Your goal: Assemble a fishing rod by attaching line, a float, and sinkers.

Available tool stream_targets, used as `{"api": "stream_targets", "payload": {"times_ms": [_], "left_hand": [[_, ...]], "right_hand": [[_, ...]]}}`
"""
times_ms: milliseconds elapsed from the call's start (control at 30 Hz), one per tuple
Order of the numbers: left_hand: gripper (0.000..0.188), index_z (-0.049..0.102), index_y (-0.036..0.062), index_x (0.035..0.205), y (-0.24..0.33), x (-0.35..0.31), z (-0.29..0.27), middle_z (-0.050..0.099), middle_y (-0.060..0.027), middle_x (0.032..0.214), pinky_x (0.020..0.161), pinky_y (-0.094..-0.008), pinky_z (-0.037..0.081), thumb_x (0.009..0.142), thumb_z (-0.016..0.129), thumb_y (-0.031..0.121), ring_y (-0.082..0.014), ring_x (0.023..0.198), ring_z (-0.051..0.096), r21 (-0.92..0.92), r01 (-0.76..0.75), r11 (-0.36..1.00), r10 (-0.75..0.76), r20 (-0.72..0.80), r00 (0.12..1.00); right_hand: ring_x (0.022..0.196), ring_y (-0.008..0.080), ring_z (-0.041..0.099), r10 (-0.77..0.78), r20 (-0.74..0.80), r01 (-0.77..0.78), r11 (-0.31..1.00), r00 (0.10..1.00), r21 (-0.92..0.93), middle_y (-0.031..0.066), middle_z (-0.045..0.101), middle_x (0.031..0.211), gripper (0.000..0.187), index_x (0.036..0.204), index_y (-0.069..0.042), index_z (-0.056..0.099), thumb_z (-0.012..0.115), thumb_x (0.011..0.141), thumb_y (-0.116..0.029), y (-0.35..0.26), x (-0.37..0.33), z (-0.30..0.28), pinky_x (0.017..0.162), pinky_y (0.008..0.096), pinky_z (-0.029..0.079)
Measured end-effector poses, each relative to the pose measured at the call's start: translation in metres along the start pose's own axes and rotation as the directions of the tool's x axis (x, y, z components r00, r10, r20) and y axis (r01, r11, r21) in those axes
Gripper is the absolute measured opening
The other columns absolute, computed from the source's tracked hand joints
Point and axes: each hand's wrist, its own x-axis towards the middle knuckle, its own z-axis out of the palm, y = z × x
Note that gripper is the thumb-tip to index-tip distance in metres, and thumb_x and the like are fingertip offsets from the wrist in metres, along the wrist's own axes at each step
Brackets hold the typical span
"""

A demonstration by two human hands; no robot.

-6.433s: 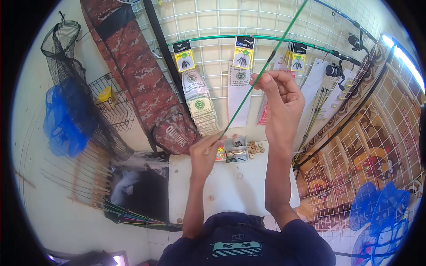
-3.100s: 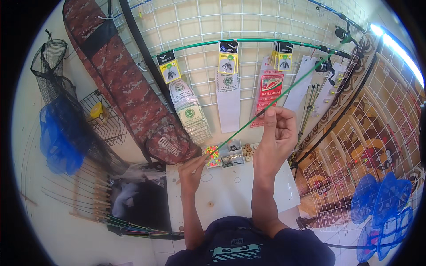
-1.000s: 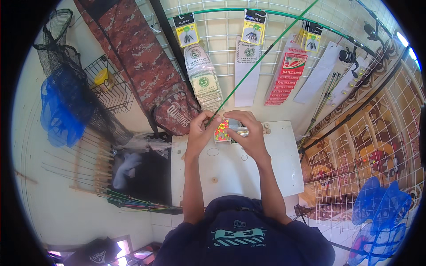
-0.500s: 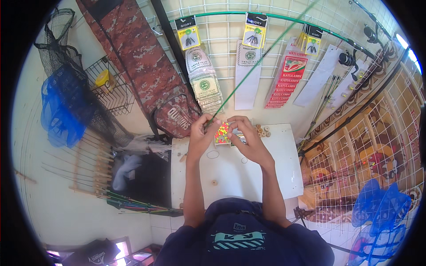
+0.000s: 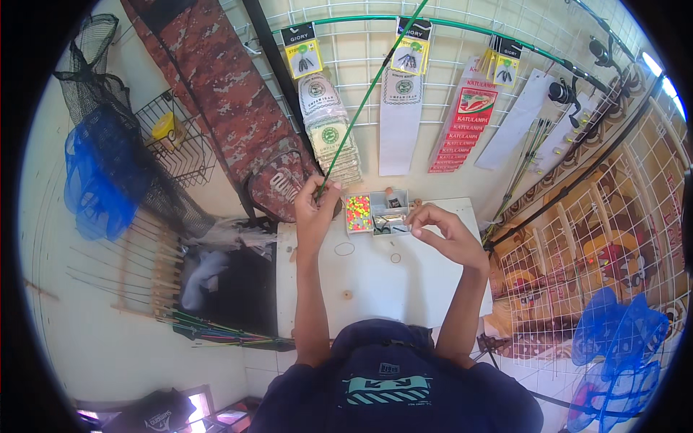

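My left hand is closed around the lower visible part of a thin green fishing rod, which slants up and to the right. My right hand is raised by the right side of a white compartment box, thumb and fingers pinched together. Whatever it pinches, if anything, is too small to make out. Bright yellow, pink and orange beads fill the box's left compartment. In its right compartments lie small packets and dark pieces, partly hidden by my fingers.
A white table carries two rubber bands and a small round tan disc. Behind it, packaged tackle hangs on a wire grid. A camouflage rod bag leans at left, with dark nets beyond.
My hands have parted: the left shifted left and up with the rod, the right moved right and slightly down, away from the beads. The box between them is now better exposed.
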Motion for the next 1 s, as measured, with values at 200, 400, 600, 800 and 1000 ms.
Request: {"api": "stream_targets", "payload": {"times_ms": [200,400,600,800,1000], "left_hand": [[0.017,0.053,0.0033,0.081,0.000,-0.002,-0.001,0.047,0.0066,0.072,0.058,-0.0178,0.029,0.089,0.066,0.011,-0.0008,0.066,0.036,0.037,-0.016,0.999,0.016,0.003,1.000],[0.016,0.056,0.0032,0.080,0.001,-0.003,0.000,0.047,0.0075,0.071,0.057,-0.0174,0.028,0.089,0.067,0.012,-0.0001,0.065,0.035,0.030,0.001,1.000,-0.002,0.025,1.000],[0.016,0.058,0.0030,0.081,-0.006,-0.005,-0.001,0.046,0.0079,0.071,0.055,-0.0181,0.026,0.089,0.068,0.012,-0.0001,0.064,0.033,0.018,0.061,0.998,-0.062,0.082,0.995],[0.015,0.058,0.0025,0.081,-0.008,-0.007,-0.001,0.047,0.0081,0.071,0.055,-0.0183,0.025,0.089,0.068,0.012,0.0002,0.062,0.032,0.025,0.041,0.999,-0.044,0.120,0.992],[0.014,0.059,0.0029,0.083,-0.001,-0.008,0.000,0.047,0.0083,0.072,0.054,-0.0184,0.022,0.089,0.067,0.012,0.0010,0.062,0.031,0.014,0.045,0.999,-0.047,0.135,0.990]], "right_hand": [[0.083,0.0120,0.059,0.089,-0.059,-0.075,0.975,0.994,0.207,0.0042,0.061,0.091,0.012,0.091,-0.001,0.059,0.063,0.092,-0.012,-0.003,-0.012,-0.009,0.081,0.0303,0.046],[0.093,0.0154,0.062,0.076,-0.059,-0.083,0.988,0.995,-0.127,0.0077,0.069,0.094,0.017,0.103,-0.004,0.069,0.067,0.088,-0.013,0.003,-0.010,-0.007,0.085,0.0310,0.048],[0.097,0.0154,0.062,0.048,-0.299,-0.039,0.999,0.953,0.038,0.0089,0.067,0.113,0.029,0.116,-0.004,0.066,0.066,0.089,-0.014,-0.005,0.033,0.015,0.088,0.0309,0.048],[0.098,0.0156,0.062,-0.191,-0.329,0.170,0.981,0.925,-0.093,0.0083,0.067,0.113,0.038,0.125,-0.004,0.060,0.066,0.088,-0.011,-0.036,0.078,0.043,0.087,0.0296,0.048],[0.079,0.0107,0.065,-0.076,-0.311,0.054,0.996,0.947,-0.077,0.0062,0.070,0.084,0.019,0.102,0.000,0.070,0.067,0.088,-0.012,-0.039,0.091,0.048,0.071,0.0241,0.048]]}}
